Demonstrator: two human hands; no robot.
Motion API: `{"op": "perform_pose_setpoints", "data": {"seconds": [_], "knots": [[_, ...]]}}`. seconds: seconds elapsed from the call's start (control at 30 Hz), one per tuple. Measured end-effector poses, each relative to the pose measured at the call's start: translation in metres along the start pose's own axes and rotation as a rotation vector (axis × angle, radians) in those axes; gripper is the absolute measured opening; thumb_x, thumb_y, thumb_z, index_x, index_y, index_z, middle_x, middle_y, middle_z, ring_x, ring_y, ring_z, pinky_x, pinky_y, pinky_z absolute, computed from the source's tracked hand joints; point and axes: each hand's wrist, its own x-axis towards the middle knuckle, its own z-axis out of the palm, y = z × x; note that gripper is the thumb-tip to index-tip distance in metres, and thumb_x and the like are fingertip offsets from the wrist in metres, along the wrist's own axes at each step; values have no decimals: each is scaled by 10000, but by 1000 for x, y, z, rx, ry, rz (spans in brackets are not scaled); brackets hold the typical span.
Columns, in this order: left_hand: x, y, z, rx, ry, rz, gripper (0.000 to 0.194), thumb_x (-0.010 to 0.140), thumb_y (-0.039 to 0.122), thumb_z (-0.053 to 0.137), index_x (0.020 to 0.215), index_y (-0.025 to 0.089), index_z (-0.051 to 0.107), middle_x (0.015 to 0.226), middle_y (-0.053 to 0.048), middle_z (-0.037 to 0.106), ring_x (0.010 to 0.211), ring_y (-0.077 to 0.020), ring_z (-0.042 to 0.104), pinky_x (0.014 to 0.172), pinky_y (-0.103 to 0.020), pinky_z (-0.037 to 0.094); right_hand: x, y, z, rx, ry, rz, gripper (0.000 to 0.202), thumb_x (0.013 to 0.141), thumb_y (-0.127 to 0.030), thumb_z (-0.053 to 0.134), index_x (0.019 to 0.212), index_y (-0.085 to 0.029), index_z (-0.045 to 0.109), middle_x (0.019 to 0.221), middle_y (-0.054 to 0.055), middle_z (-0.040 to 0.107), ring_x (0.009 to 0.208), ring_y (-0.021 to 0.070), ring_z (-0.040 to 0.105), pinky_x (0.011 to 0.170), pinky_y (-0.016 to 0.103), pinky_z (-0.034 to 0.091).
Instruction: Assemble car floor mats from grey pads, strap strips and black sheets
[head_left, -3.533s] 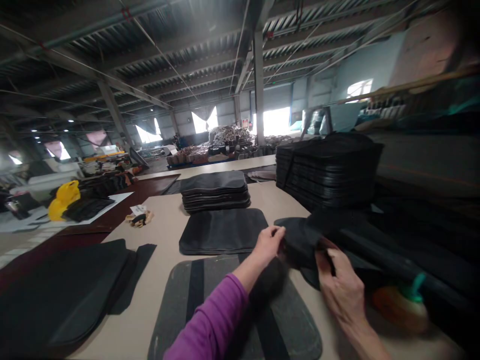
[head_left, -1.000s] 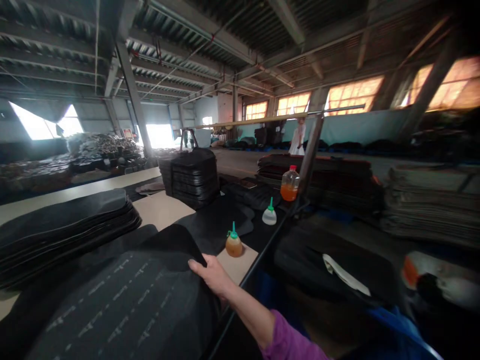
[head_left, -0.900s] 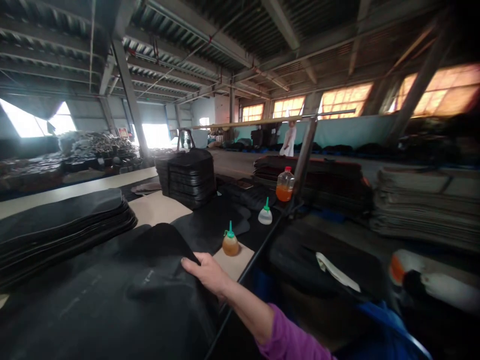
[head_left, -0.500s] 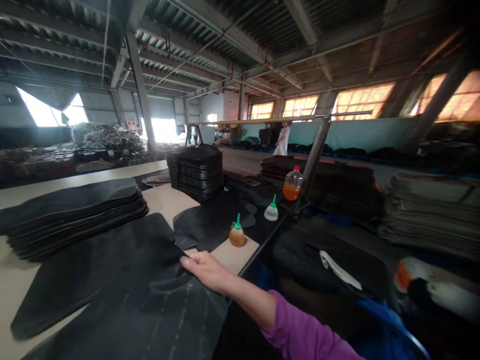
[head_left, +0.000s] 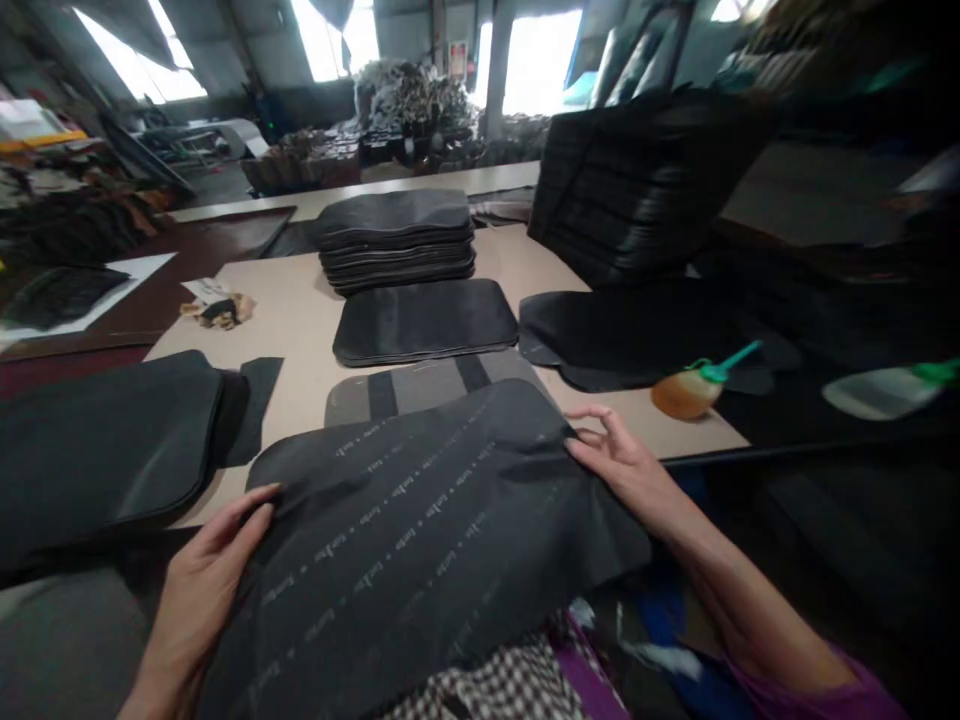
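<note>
A large dark sheet with rows of pale printed lettering [head_left: 420,530] spans the space between both hands, its lower part hanging over the table's front edge. My left hand [head_left: 217,565] pinches its left edge between thumb and fingers. At its upper right corner, my right hand [head_left: 619,460] grips the edge, thumb and fingers bent. Just behind the sheet, partly covered by it, lies a grey piece with dark bands [head_left: 427,385]. Beyond that is a low pile of black pieces [head_left: 427,318].
A taller black stack [head_left: 397,240] stands behind, with a big black block [head_left: 637,185] to its right. The bottle of amber liquid [head_left: 686,395] and a clear bottle [head_left: 877,392] are at right. Black pieces [head_left: 105,440] lie left; crumpled scraps [head_left: 221,308] are behind them.
The view has swung left and down. My left hand has come into view on the sheet's left edge, and the sheet is now spread between both hands over the grey piece.
</note>
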Motion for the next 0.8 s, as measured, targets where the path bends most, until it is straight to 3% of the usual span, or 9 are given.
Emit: {"op": "perform_pose_setpoints", "data": {"seconds": [0.07, 0.13, 0.3, 0.5, 0.6, 0.67, 0.73, 0.8], "knots": [[0, -9, 6, -63, -83, -93, 636, 743, 671, 787, 1199, 228, 772, 1290, -75, 748, 1258, -320, 670, 1043, -381, 575, -8, 13, -9, -166, 33, 15, 342, 839, -511, 753, 1011, -216, 744, 984, 55, 734, 907, 216, 674, 828, 306, 536], [-2, -13, 12, -94, -147, -152, 681, 743, 676, 791, 1237, 208, 757, 1298, -101, 744, 1261, -329, 670, 988, -363, 603, -13, 20, -14, -246, 64, 80, 365, 833, -552, 740, 916, -199, 778, 976, 74, 748, 899, 229, 678, 792, 300, 537], [-2, -6, 22, -159, -241, -212, 766, 761, 601, 826, 1412, 237, 647, 1423, -109, 673, 1296, -317, 654, 960, -335, 619, -6, 19, -12, -158, 94, 174, 552, 810, -628, 766, 1194, -231, 778, 1132, 113, 765, 921, 256, 724, 745, 317, 583], [9, 5, 40, 12, -269, -28, 638, 779, 561, 822, 1325, 252, 704, 1439, -78, 665, 1376, -311, 592, 1135, -393, 516, 13, 12, -18, -240, 98, 88, 505, 775, -609, 811, 1154, -277, 789, 1212, 103, 746, 1041, 276, 729, 849, 338, 612], [8, 11, 45, 51, -327, 8, 602, 819, 555, 787, 1332, 255, 695, 1461, -81, 649, 1390, -310, 581, 1187, -437, 463, 14, 9, -29, -196, 151, 63, 558, 718, -550, 878, 1207, -309, 759, 1287, 105, 719, 1156, 292, 701, 922, 354, 602], [5, 19, 50, 51, -356, 30, 599, 850, 537, 763, 1373, 262, 665, 1492, -79, 624, 1399, -302, 575, 1192, -437, 459, 10, 5, -40, -76, 204, 98, 741, 674, -502, 922, 1359, -369, 672, 1358, 122, 687, 1176, 303, 698, 907, 370, 610], [2, 31, 60, 67, -372, 107, 579, 891, 503, 727, 1414, 272, 630, 1524, -67, 596, 1427, -285, 549, 1210, -423, 438, 2, 1, -55, -3, 289, 159, 885, 638, -492, 946, 1448, -421, 595, 1384, 152, 669, 1119, 321, 721, 841, 403, 623], [-1, 45, 78, 105, -431, 235, 529, 955, 440, 653, 1457, 285, 589, 1545, -56, 576, 1445, -259, 530, 1225, -405, 420, -8, -2, -74, -49, 395, 168, 880, 632, -497, 951, 1439, -432, 607, 1389, 183, 659, 1088, 342, 728, 791, 442, 619]]}}
